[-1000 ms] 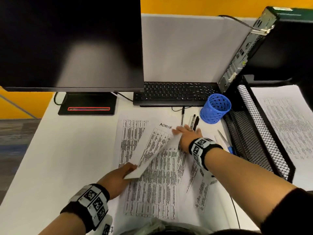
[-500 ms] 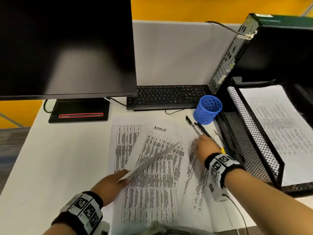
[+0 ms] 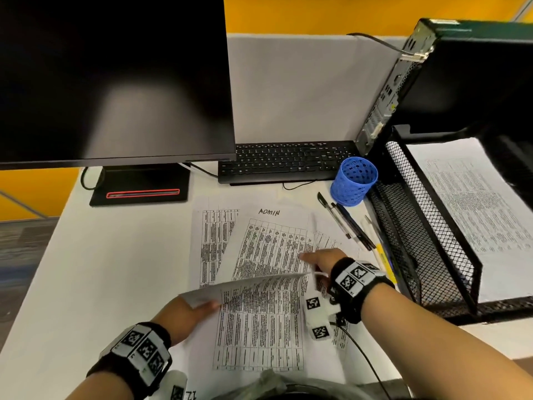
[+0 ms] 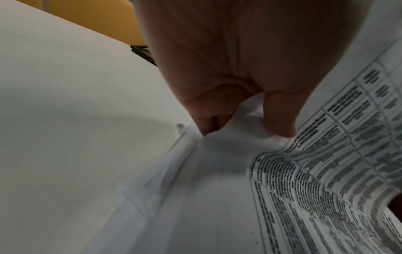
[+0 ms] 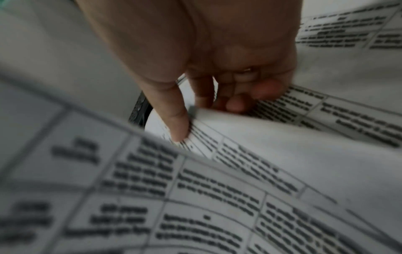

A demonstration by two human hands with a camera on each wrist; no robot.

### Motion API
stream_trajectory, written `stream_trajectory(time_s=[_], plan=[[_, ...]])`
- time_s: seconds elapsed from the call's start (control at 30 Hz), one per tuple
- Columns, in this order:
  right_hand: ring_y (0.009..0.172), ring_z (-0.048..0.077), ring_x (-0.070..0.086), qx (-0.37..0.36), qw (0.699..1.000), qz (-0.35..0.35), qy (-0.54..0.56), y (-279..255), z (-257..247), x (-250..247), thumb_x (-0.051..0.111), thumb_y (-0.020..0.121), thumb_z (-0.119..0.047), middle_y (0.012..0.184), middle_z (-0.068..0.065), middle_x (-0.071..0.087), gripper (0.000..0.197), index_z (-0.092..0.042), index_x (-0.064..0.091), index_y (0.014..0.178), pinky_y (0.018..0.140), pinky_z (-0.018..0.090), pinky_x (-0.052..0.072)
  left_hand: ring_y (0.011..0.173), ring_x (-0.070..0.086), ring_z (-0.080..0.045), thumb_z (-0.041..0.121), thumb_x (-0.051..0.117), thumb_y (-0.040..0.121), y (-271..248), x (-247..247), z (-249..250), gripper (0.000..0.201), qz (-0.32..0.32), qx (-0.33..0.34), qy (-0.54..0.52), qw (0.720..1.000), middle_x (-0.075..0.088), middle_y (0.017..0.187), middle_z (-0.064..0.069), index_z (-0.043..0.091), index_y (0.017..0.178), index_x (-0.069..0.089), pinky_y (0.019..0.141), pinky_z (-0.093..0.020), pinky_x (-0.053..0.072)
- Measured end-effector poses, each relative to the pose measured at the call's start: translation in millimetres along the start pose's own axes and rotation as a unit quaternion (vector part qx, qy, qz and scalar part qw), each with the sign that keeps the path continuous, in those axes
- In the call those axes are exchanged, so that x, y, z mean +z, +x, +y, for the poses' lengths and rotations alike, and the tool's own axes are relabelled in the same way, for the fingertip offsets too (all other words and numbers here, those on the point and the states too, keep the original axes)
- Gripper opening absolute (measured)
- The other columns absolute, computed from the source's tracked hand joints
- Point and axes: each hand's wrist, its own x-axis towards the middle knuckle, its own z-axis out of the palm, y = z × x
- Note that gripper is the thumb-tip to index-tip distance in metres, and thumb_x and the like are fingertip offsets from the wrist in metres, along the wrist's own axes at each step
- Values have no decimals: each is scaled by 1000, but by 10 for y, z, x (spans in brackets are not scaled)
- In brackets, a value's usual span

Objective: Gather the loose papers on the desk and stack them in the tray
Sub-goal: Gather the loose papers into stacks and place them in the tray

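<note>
Gathering sheets is clearly underway: the left hand point(image 3: 184, 316) pinches the corner of a lifted sheet point(image 3: 253, 287) between thumb and fingers, same grip as a second ago, but the right hand point(image 3: 320, 262) has come back from up at 1 o'clock by the pens point(image 3: 346, 223) to take the sheet's other end, thumb on top and fingers curled under. So now both hands carry one page, raised off the loose papers point(image 3: 259, 336) still spread over the desk point(image 3: 115, 269), including the one marked ADMIN point(image 3: 269, 212). That reads to me like the first pickup is basically secured. The mesh tray point(image 3: 438, 255) sits off at 3 o'clock with printed pages already inside, beside the blue pen cup point(image 3: 354, 180). Plenty left to collect though.
</note>
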Motion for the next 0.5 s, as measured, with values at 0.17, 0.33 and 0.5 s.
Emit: stream_trajectory(time_s=[0.17, 0.33, 0.5], plan=[[76, 21, 62, -127, 990, 24, 60, -54, 60, 82, 69, 80, -7, 95, 11, 69, 15, -14, 57, 85, 73, 31, 54, 83, 60, 2, 21, 64, 86, -60, -65, 55, 21, -2, 29, -23, 999, 67, 78, 18, 40, 77, 68, 70, -5, 37], [93, 27, 69, -189, 962, -66, 186, -137, 108, -6, 59, 80, 17, 96, 10, 68, 37, -7, 56, 107, 79, 33, 57, 90, 62, -10, 64, 62, 58, -22, -144, 70, 55, 75, 36, -96, 992, 65, 96, 11, 31, 102, 57, 73, -20, 44], [87, 21, 70, -232, 940, -112, 224, -259, 115, -7, 53, 77, 25, 91, 5, 74, 51, 0, 54, 121, 82, 38, 58, 100, 64, -21, 42, 67, 79, -12, -158, 267, 49, 145, 52, -213, 965, 68, 110, 1, 25, 124, 54, 93, -43, 49]])
